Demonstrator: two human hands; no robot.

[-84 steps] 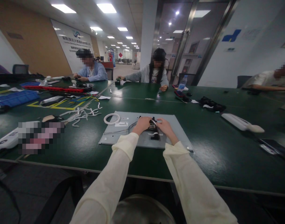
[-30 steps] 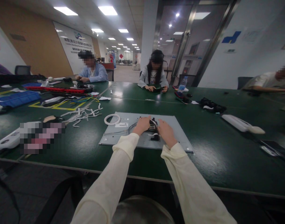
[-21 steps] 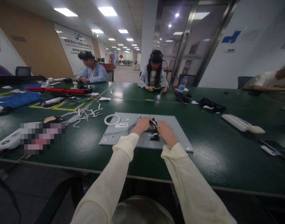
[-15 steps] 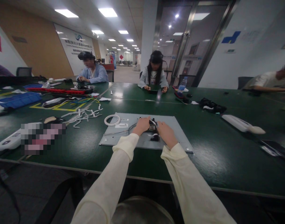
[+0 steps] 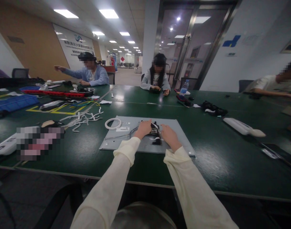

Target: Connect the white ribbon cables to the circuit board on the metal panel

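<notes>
A grey metal panel (image 5: 138, 147) lies flat on the green table. Near its middle sits a small dark device with a circuit board (image 5: 154, 130), and a black piece with a white strip (image 5: 156, 140) is just below it. My left hand (image 5: 143, 128) touches the device's left side, its fingers bent together; what they grip, if anything, is too small to tell. On the right side of the device rests my right hand (image 5: 168, 135), fingers bent, fingertips hard to make out. Grey cables (image 5: 121, 137) run left from the device. A white tape roll (image 5: 113, 124) lies on the panel's upper left corner.
White strips (image 5: 85, 120) lie left of the panel, with a blue tray (image 5: 16, 103) beyond. To the right are a white handheld device (image 5: 240, 126) and a black bundle (image 5: 213, 108). People sit across the table near a bottle (image 5: 184, 87).
The view has shifted slightly. My right hand's fingertips are a little farther from the device's white strip. Across the table at left, a person's arm has stretched out sideways.
</notes>
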